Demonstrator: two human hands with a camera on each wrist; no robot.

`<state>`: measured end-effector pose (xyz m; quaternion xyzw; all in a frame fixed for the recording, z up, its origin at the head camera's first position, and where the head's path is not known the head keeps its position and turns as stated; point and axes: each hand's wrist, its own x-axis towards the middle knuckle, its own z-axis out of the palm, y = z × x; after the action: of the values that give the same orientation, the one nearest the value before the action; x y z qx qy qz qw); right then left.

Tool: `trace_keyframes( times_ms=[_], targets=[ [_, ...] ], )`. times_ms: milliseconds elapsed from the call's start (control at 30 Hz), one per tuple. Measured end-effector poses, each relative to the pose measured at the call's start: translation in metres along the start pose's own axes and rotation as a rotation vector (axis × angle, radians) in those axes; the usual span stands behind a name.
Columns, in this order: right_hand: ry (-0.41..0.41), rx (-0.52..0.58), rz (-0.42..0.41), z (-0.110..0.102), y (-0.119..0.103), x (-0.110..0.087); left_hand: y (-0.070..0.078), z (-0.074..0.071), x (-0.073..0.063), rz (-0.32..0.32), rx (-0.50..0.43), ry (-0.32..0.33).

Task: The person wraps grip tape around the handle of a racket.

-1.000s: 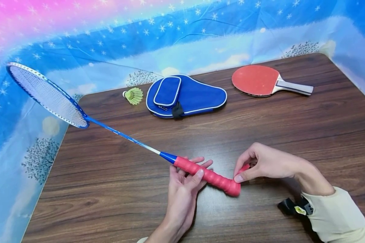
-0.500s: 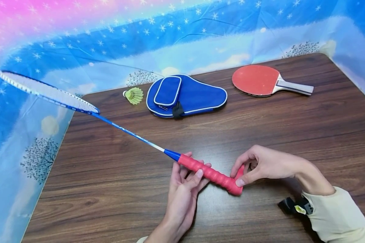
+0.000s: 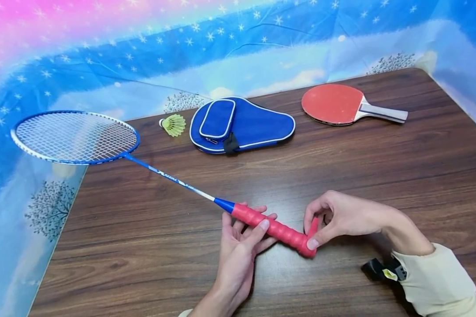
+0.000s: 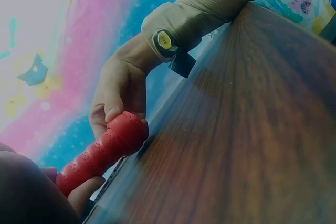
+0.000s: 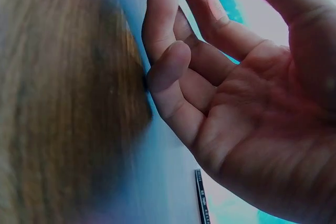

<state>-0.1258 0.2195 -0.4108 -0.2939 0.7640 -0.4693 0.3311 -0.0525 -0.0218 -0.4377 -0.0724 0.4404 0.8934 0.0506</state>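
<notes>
A blue-and-white badminton racket [image 3: 175, 178] is held above the table, its strung head toward the far left. Its handle is wrapped in red grip tape [image 3: 285, 231], ridged in a spiral and dotted with small holes in the left wrist view. My left hand [image 3: 238, 259] grips the handle from below, thumb on top and fingers behind. At the butt end, my right hand [image 3: 353, 216] pinches the tape between thumb and index finger, and a short flap of tape stands up there. The right wrist view shows mostly my right palm [image 5: 257, 114] and curled fingers.
Along the back of the brown table [image 3: 381, 167] lie a yellow-green shuttlecock [image 3: 173, 125], a blue paddle case [image 3: 258, 123] with white piping, and a red table tennis paddle [image 3: 333, 104]. A patterned blue-and-pink cloth [image 3: 162, 48] hangs behind the table.
The racket has been rolled in the hands, so its head turns from tilted to nearly flat with the strings facing up. The tape flap at the butt end now shows more.
</notes>
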Motion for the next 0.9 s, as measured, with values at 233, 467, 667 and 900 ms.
trace_keyframes(
  times_ms=[233, 467, 667, 900],
  targets=[
    [-0.031, 0.023, -0.059, -0.0011, 0.0014, -0.0011, -0.0005, -0.0006, 0.0006, -0.018, 0.009, -0.007],
    [0.033, -0.021, -0.053, -0.0016, 0.0021, -0.0001, 0.0003, 0.0008, -0.0005, -0.024, -0.014, 0.022],
    [0.126, -0.106, -0.092, -0.0032, -0.0031, -0.0008, -0.0003, 0.0006, -0.0006, 0.002, -0.051, 0.034],
    [0.122, -0.101, -0.068, -0.0020, -0.0053, -0.0010, 0.0004, 0.0003, -0.0001, 0.022, -0.061, 0.010]
  ],
)
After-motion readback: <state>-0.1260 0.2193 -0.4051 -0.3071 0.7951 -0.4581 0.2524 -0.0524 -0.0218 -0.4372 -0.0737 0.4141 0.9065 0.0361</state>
